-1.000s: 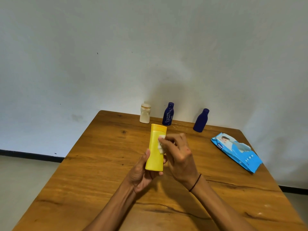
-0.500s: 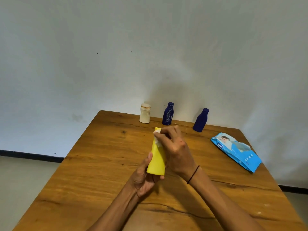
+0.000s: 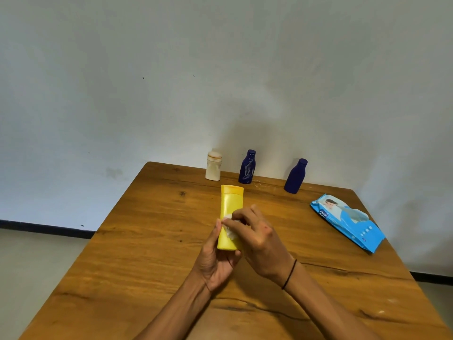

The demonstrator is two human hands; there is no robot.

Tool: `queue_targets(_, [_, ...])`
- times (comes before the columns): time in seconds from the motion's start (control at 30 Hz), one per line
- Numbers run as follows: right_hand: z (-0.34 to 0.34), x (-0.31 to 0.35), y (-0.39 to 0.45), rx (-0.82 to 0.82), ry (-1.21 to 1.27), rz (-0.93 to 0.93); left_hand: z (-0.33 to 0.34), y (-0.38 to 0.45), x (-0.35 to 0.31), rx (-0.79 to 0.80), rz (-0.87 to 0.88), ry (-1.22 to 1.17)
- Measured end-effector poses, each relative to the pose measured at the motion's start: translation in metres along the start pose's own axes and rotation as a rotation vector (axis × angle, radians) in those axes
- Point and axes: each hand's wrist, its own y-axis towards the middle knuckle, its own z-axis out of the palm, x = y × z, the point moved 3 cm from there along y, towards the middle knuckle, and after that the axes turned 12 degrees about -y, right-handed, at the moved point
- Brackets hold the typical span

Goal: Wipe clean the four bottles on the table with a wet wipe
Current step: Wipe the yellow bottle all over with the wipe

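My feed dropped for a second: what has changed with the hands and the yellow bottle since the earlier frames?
The right hand slid the wipe from near the cap down to the lower half of the yellow bottle. The left hand still grips the bottle's base, upright above the table. The three far bottles and the wipes pack have not moved.

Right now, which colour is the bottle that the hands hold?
Yellow. The bottle and its cap are both yellow, seen in the head view.
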Motion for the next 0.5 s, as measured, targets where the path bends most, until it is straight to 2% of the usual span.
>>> queue_targets(0.2, [-0.004, 0.007, -0.008, 0.035, -0.042, -0.238, -0.001, -0.001, -0.005, -0.034, 0.04, -0.076])
queue_targets(0.4, [0.002, -0.008, 0.003, 0.05, -0.094, -0.069, 0.002, 0.005, 0.001, -0.066, 0.101, -0.024])
queue_targets(0.5, [-0.001, 0.005, 0.001, 0.064, -0.069, -0.168, 0.002, 0.004, -0.001, -0.087, 0.116, -0.044])
